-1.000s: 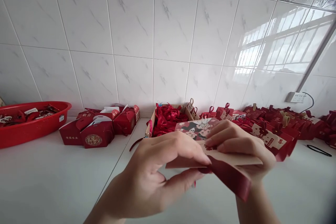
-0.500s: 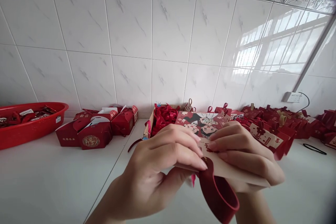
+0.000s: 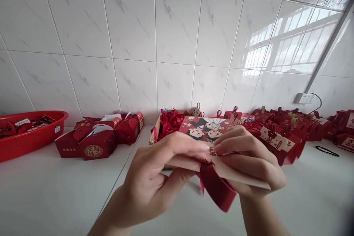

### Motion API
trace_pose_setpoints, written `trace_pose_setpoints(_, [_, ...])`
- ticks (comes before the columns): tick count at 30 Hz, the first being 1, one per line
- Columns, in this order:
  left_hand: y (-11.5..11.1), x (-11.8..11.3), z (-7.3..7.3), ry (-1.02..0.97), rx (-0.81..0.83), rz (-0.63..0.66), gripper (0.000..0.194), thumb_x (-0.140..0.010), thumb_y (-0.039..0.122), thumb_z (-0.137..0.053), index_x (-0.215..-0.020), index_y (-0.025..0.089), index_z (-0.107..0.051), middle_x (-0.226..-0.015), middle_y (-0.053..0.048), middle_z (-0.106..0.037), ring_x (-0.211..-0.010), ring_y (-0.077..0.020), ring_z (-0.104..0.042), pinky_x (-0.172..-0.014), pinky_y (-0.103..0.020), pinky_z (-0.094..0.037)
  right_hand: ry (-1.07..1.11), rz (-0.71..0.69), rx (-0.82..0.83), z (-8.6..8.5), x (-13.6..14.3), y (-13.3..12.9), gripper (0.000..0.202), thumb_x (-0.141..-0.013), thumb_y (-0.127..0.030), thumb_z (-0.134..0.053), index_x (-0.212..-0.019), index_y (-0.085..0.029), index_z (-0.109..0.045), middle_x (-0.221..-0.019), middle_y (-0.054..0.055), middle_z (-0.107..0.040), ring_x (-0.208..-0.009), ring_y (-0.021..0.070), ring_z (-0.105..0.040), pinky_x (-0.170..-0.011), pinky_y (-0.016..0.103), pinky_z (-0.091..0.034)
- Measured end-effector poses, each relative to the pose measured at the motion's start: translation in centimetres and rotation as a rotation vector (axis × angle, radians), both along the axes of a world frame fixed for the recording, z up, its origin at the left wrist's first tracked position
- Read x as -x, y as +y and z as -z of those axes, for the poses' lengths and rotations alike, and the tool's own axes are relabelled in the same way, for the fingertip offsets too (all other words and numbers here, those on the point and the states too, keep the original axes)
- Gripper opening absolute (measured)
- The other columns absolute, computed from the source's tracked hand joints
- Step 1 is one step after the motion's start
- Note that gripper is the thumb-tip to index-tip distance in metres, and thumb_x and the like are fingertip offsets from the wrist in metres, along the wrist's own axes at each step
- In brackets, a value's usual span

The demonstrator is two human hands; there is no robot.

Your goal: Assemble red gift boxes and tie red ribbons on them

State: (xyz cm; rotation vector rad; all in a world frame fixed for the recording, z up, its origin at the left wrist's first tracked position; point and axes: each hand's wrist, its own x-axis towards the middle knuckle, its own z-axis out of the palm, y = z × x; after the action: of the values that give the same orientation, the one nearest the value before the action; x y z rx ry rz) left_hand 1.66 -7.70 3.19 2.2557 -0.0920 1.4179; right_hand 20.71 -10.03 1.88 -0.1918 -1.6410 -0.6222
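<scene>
Between my two hands is a red and cream paper gift box [image 3: 196, 123] with two cartoon figures printed on its panel. A dark red ribbon loop [image 3: 218, 188] hangs from its near edge toward me. My left hand [image 3: 163, 173] grips the left side, fingertips on the cream flap close to the ribbon's base, thumb underneath. On the right, my right hand [image 3: 251, 158] has its fingers bent over the same flap, pressing its top. The box's underside and the right thumb are hidden.
Behind the held box, an open carton [image 3: 157, 123] holds red ribbons [image 3: 171, 120]. Several red boxes [image 3: 98, 143] stand at left beside a red basin [image 3: 27, 140] of packets. Finished-looking red bags [image 3: 279, 140] crowd the right, near a black loop [image 3: 327, 151] and a wall socket [image 3: 304, 98].
The ribbon loop has swung up and left and looks shorter. Both hands have shifted slightly left in view, with the left fingertips drawn closer to the right ones.
</scene>
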Motion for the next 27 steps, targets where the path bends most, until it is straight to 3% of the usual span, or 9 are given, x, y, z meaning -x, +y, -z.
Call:
trace_pose_setpoints(4, [0.1, -0.1, -0.3, -0.011, -0.031, 0.029, 0.024, -0.087, 0.003, -0.058, -0.103, 0.018, -0.067, -0.094, -0.007, -0.072, -0.095, -0.0203, -0.070, -0.084, -0.034, -0.062, -0.015, 0.030, -0.013, -0.1, -0.2, 0.0, 0.013, -0.081, -0.007, -0.061, -0.071, -0.014, -0.059, -0.082, 0.006, -0.065, -0.070, 0.0178, -0.062, -0.052, 0.033, -0.049])
trace_pose_setpoints(15, [0.2, 0.0, -0.2, -0.052, -0.035, 0.027, 0.023, -0.085, 0.001, -0.061, -0.098, 0.019, -0.066, -0.095, -0.005, -0.074, -0.098, -0.0194, -0.070, -0.087, -0.034, -0.062, -0.015, 0.058, -0.039, -0.2, 0.1, -0.3, 0.017, -0.086, -0.008, -0.057, -0.070, -0.015, -0.059, -0.081, 0.006, -0.064, -0.071, 0.0182, -0.064, -0.051, 0.032, -0.048])
trace_pose_setpoints(27, [0.1, 0.0, -0.5, -0.117, -0.174, -0.126, 0.019, -0.082, 0.001, -0.063, -0.087, 0.019, -0.067, -0.084, -0.001, -0.074, -0.089, -0.0188, -0.069, -0.083, -0.034, -0.059, 0.068, 0.074, -0.067, -0.1, 1.1, -0.3, 0.025, -0.075, -0.001, -0.061, -0.059, -0.016, -0.050, -0.071, 0.003, -0.063, -0.060, 0.0156, -0.061, -0.046, 0.031, -0.043])
